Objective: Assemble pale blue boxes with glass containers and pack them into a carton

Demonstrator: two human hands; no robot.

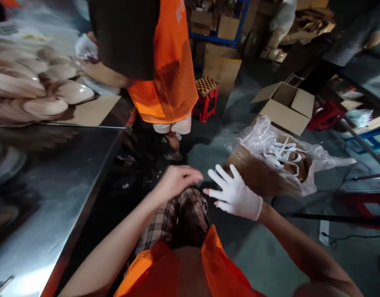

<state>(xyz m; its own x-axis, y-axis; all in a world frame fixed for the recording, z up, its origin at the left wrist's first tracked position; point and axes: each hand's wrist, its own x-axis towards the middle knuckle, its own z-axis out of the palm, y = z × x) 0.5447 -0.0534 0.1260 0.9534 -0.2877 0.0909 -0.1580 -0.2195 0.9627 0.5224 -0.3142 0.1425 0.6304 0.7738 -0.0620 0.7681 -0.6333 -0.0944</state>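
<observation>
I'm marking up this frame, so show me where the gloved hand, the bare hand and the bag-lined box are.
Gloved right hand [236,194], head view, on the back of the white glove.
Bare left hand [177,179], head view, on the knuckles.
Bag-lined box [258,175], head view, on its brown cardboard side.

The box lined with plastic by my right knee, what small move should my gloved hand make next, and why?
Probably carry the right hand a little further right and down into the lined box. That gloved hand is open, empty and nearest the box, where white strips lie in the plastic; the bare left hand is empty too.
</observation>
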